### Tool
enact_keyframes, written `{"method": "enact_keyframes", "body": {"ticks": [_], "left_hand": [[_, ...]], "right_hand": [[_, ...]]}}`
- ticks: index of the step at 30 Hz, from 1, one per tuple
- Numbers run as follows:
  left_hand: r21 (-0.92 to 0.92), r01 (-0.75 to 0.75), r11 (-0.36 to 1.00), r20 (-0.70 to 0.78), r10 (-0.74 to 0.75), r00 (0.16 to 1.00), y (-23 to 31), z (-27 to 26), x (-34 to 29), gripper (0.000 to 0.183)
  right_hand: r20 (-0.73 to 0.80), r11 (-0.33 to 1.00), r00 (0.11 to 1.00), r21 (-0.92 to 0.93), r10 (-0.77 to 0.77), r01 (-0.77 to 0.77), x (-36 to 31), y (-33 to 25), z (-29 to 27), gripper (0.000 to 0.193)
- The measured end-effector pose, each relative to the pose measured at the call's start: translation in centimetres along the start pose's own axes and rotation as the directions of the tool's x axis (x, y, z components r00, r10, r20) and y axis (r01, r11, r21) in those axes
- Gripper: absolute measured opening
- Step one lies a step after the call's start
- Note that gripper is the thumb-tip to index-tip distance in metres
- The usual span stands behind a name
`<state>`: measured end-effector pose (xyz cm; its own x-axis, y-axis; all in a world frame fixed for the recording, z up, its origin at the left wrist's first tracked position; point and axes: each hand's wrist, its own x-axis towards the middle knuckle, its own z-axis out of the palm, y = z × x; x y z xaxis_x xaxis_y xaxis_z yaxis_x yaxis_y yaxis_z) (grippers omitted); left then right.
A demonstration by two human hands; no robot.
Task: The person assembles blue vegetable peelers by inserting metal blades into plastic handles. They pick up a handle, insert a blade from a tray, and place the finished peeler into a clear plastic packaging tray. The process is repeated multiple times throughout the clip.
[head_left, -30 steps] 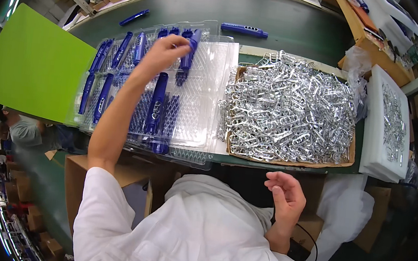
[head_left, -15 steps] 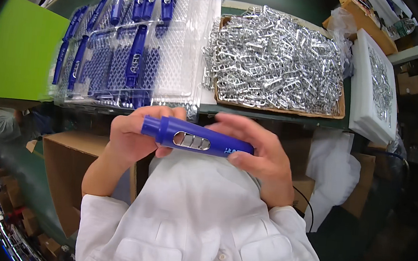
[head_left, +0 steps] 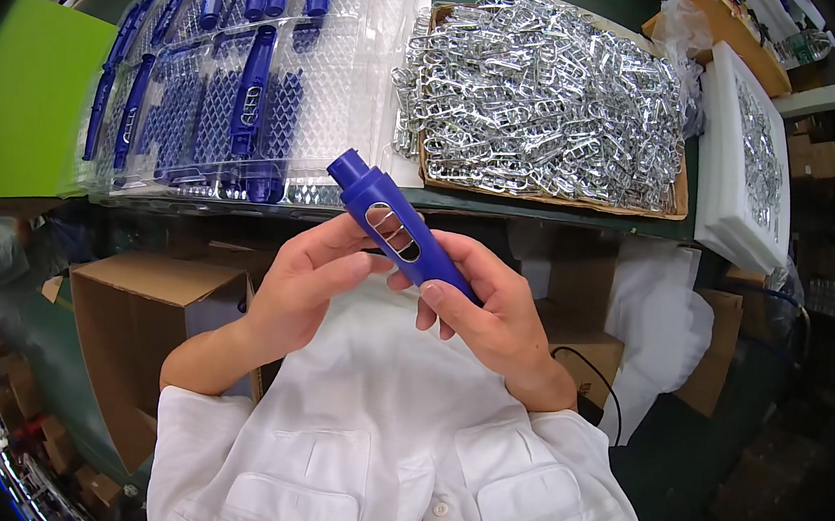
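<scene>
A blue plastic tubular housing [head_left: 430, 260] with a narrower collared end and a chrome-framed, slotted oval window is held tilted in front of my chest, collared end up and to the left. My right hand [head_left: 493, 313] is closed around its lower end, thumb on the near face. At the housing's left side, my left hand [head_left: 310, 280] has its fingers partly behind the tube, with the thumb stretched out and apart from it. Similar blue housings [head_left: 251, 94] lie in a clear plastic tray [head_left: 330, 122] at the far left, several with chrome frames in them.
A shallow cardboard tray [head_left: 544, 200] heaped with chrome frames [head_left: 554, 98] is on the green table. White foam trays [head_left: 732, 180] with more frames lean at its right. A lime-green panel [head_left: 31, 103] stands at left; an open carton [head_left: 149, 285] sits below the table edge.
The housing has turned from nearly level to a steep tilt, its collared end rising. My right hand has closed on the lower end, and my left hand has loosened from the collared end.
</scene>
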<state>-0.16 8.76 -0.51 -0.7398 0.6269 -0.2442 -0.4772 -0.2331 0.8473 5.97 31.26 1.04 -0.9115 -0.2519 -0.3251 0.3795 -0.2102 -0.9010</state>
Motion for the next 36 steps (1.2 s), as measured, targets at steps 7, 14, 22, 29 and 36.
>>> {"method": "enact_keyframes", "body": {"ticks": [7, 14, 22, 29, 36], "left_hand": [[-0.018, 0.013, 1.0, -0.018, -0.013, 1.0, 0.1, 1.2, 1.3, 0.043], [-0.081, 0.059, 0.995, -0.039, -0.062, 0.997, 1.1, 0.9, 1.4, 0.037], [-0.081, 0.382, 0.921, 0.305, -0.342, 0.889, 0.4, 2.5, 1.0, 0.044], [-0.126, 0.469, 0.874, 0.29, -0.42, 0.86, 0.1, 2.4, 1.1, 0.055], [-0.111, 0.454, 0.884, 0.302, -0.406, 0.863, 0.3, 1.8, 0.9, 0.06]], "right_hand": [[-0.05, 0.997, 0.996, 0.017, -0.077, 0.078, 0.3, 1.2, 0.7, 0.047], [-0.182, 0.791, 0.884, -0.547, -0.431, 0.274, -0.9, 1.5, -1.5, 0.052], [-0.103, 0.955, 0.969, 0.175, -0.222, 0.238, 0.7, 1.1, -2.5, 0.07], [-0.024, 0.91, 0.972, 0.345, -0.234, 0.228, 0.0, 1.6, -2.8, 0.048], [-0.066, 0.904, 0.955, 0.31, -0.29, 0.295, 0.0, 1.5, -3.0, 0.046]]}}
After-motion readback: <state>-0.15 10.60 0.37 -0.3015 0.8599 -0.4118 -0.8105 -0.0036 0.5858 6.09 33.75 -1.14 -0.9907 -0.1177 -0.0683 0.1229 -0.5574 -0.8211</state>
